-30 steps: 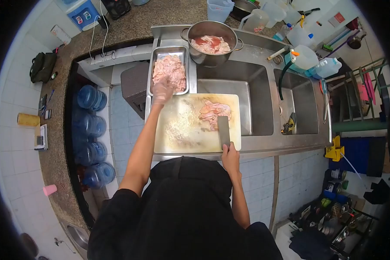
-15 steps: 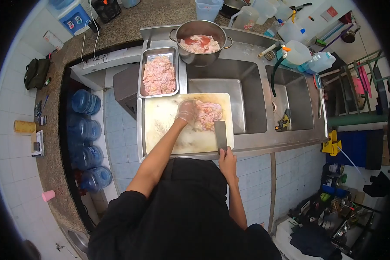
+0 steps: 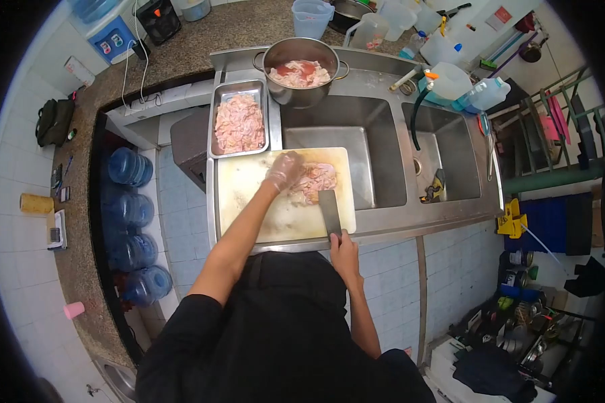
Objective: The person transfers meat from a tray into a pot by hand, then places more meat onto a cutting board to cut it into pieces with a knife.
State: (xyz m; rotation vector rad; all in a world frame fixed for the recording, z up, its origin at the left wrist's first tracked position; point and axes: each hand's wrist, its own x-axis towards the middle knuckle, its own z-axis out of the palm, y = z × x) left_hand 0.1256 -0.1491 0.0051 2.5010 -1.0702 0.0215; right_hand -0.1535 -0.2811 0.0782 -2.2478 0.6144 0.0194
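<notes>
A flattened piece of raw meat point(image 3: 318, 180), pink with pale skin or fat, lies on the white cutting board point(image 3: 249, 208). My left hand point(image 3: 286, 170), in a clear plastic glove, is at the meat's upper left edge. Its fingers look curled, and whatever is in them is hidden. In my right hand point(image 3: 345, 252) is a cleaver point(image 3: 329, 213), gripped by its handle. The wide blade points away from me, its tip at the lower right edge of the meat.
A metal tray point(image 3: 267, 127) of raw meat pieces adjoins the board's far edge. Behind stands a steel pot point(image 3: 302, 98) with more meat in reddish liquid. To the right are two sink basins point(image 3: 390, 154); a black hose point(image 3: 415, 121) hangs into the smaller one.
My left hand has drawn back off the meat toward its upper left edge. The cleaver has shifted left and tilted, its tip now nearer the meat. The whole view has shifted slightly.
</notes>
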